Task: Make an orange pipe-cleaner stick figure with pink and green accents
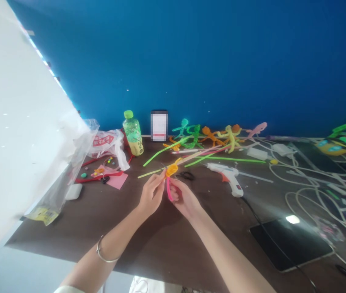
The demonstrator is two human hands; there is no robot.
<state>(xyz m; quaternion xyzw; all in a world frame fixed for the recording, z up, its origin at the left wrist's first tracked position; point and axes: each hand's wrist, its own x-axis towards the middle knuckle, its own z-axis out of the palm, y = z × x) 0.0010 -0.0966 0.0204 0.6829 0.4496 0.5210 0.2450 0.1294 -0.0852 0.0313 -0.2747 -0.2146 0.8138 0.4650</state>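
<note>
Over the middle of the table, my left hand (152, 194) is closed, its fingertips pinching a coiled orange pipe-cleaner figure (172, 169). A bent pink pipe cleaner (169, 189) hangs down from the figure. My right hand (184, 197) is closed with its fingers curled on that pink pipe cleaner, close beside the left fingertips. Just behind the hands lie black-handled scissors (187, 176) and a yellow-green pipe cleaner (148, 174). How the pink piece joins the orange coil is too small to tell.
Several finished pipe-cleaner figures (209, 134) line the blue wall. A white glue gun (229, 179) lies right of the hands, its cord running past a dark tablet (290, 244). A green-capped bottle (133, 134) and a phone (159, 126) stand behind. White cables (305, 195) tangle at right.
</note>
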